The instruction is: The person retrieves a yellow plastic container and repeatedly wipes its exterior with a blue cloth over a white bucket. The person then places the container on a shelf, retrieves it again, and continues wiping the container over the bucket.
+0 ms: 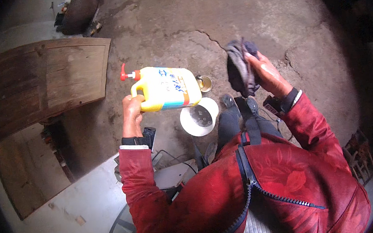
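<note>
My left hand (133, 113) grips the handle of a large yellow plastic pump bottle (167, 88), which lies on its side in the air with its red pump head pointing left. The bottle's label bears writing. In my right hand (266, 71) is a bunched dark grey cloth (243, 67), held up over the floor. A white bucket (215, 106) with dark, slightly foamy liquid in it stands below, between the two hands and near my feet. Just past the bottle's base is a small metal cup (206, 83), partly hidden by it.
Wooden door panels (74, 71) stand at the left by a pale wall. A dark rounded object (80, 12) is at the upper left. Cables and a pale board (175, 174) are beside my left leg. The concrete floor (171, 23) has a crack. A rack-like frame (360, 157) sits at the right.
</note>
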